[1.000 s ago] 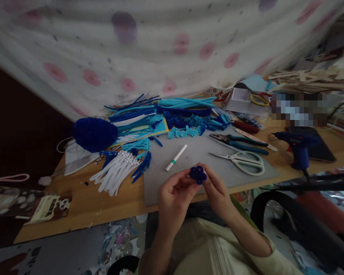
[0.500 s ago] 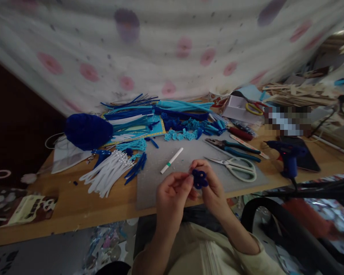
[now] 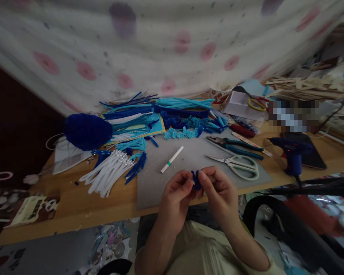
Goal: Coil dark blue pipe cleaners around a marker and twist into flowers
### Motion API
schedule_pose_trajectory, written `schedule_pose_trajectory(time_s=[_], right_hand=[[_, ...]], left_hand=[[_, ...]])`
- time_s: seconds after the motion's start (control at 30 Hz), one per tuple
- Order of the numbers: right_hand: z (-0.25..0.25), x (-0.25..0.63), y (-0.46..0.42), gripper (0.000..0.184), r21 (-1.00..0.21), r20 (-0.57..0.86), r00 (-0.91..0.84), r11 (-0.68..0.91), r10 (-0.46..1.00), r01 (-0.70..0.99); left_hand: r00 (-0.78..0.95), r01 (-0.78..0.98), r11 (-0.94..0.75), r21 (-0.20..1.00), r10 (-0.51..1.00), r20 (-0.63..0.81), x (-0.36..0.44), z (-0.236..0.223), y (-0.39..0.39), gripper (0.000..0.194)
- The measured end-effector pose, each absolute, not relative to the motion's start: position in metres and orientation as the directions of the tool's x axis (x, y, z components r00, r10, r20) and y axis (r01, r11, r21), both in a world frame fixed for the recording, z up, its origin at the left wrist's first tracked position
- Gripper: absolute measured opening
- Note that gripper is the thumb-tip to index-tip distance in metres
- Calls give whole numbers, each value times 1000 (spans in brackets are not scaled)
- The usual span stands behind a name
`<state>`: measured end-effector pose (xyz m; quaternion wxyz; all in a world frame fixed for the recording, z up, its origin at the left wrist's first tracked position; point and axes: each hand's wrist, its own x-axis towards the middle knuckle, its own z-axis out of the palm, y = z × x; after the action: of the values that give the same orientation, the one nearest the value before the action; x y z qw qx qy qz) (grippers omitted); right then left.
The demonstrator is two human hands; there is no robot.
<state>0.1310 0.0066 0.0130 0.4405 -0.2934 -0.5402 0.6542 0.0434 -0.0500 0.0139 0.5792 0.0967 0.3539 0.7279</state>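
Observation:
A small dark blue pipe-cleaner flower is pinched between my two hands over the front edge of the grey mat. My left hand grips its left side with thumb and fingertips. On its right side the thumb and fingers of my right hand are closed, covering much of the petals. Beyond my hands lies a white marker with a green band. To the right are pale-handled scissors and teal-handled pliers.
White beaded pipe-cleaner loops and a big blue fuzzy piece lie on the left. Light blue pipe-cleaner flowers sit at the mat's far edge. A blue glue gun with a cord stands right, by a dark phone.
My right hand has shifted its fingers onto the flower's near face, so less of the petals shows. The flower has turned. The view has swung slightly left.

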Motion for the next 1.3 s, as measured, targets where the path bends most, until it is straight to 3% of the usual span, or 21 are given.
schedule_pose_trajectory(time_s=[0.1, 0.33, 0.53, 0.67, 1.3], right_hand=[[14, 133, 6, 23, -971, 111, -433, 4, 894, -239], [16, 139, 11, 17, -976, 206, -538, 134, 817, -170], [16, 136, 6, 14, -973, 221, -506, 150, 834, -178], [21, 137, 5, 14, -976, 206, -521, 138, 828, -168], [23, 136, -1, 18, -975, 216, -466, 166, 858, -146]], left_hand=[[-250, -824, -50, 564, 926, -282, 42, 14, -50, 22], [-251, -747, -21, 665, 935, -252, 36, 17, -48, 32], [-391, -700, -79, 710, 874, -288, 44, 17, -47, 39], [-445, -656, -135, 743, 864, -235, 46, 15, -49, 37], [-489, -581, -175, 795, 856, -169, 49, 23, -55, 35]])
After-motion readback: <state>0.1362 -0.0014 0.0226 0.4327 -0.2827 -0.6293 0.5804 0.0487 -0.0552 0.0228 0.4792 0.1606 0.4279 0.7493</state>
